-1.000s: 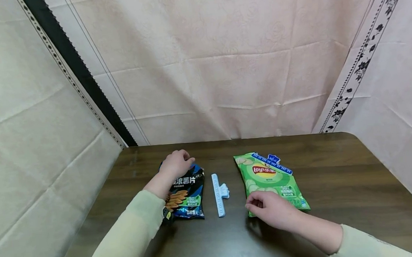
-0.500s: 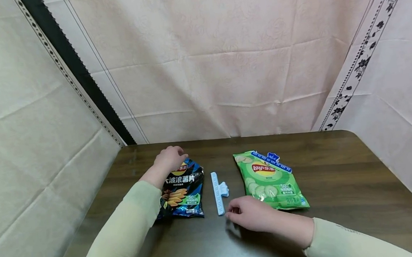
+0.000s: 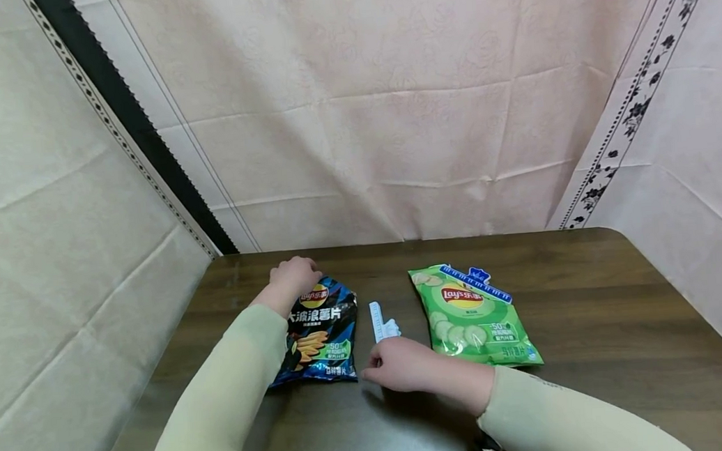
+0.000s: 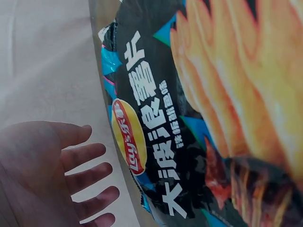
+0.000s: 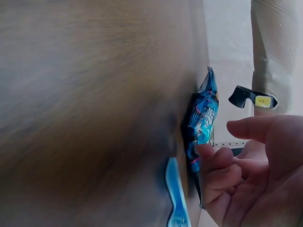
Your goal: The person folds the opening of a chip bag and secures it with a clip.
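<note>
A black-and-blue Lay's chip bag (image 3: 327,350) lies face up left of the middle. At its top edge my left hand (image 3: 294,276) hovers; the left wrist view has its fingers (image 4: 90,176) spread and relaxed beside the printed front (image 4: 161,104). Between the two bags lies a light blue bag clip (image 3: 377,322), its near end hidden behind my right hand (image 3: 402,366). Seen from the right wrist, loosely curled fingers (image 5: 218,177) hold nothing, with the clip (image 5: 176,194) on the table nearby and the black bag (image 5: 202,123) beyond.
On the right lies a green Lay's bag (image 3: 463,333) with a dark blue bag clip (image 3: 475,286) across its top. The dark wooden table (image 3: 593,307) ends at a pale cloth backdrop (image 3: 393,146), and cloth hangs at both sides.
My right hand has moved left from the green bag to the light blue clip's near end. My left hand has shifted slightly back and left, uncovering more of the black bag.
</note>
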A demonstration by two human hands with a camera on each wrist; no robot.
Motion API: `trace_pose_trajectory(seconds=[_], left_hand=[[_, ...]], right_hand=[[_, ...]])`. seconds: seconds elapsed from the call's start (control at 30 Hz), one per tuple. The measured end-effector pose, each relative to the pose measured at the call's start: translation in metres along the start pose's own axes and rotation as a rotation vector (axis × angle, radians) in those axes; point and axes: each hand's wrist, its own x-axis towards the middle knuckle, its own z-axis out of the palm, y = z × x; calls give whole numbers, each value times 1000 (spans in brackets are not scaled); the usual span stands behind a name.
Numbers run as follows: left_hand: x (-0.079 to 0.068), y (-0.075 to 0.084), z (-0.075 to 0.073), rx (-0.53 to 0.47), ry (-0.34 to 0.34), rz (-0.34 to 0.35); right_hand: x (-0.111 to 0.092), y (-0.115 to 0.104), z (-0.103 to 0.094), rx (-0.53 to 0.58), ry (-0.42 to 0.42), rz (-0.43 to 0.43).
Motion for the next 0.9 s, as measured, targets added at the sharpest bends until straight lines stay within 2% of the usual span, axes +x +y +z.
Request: trace_pose_trajectory(seconds=[0.27, 0.4, 0.57, 0.9], left_hand=[[7, -5, 2, 30, -58, -37], [10, -7, 2, 43, -85, -43], [11, -8, 3, 34, -86, -51], [15, -11, 8, 40, -101, -45]], right_hand=[[16, -12, 9, -32, -11, 34], [22, -16, 13, -19, -8, 77], [27, -20, 18, -27, -2, 125], [31, -22, 24, -62, 23, 152]])
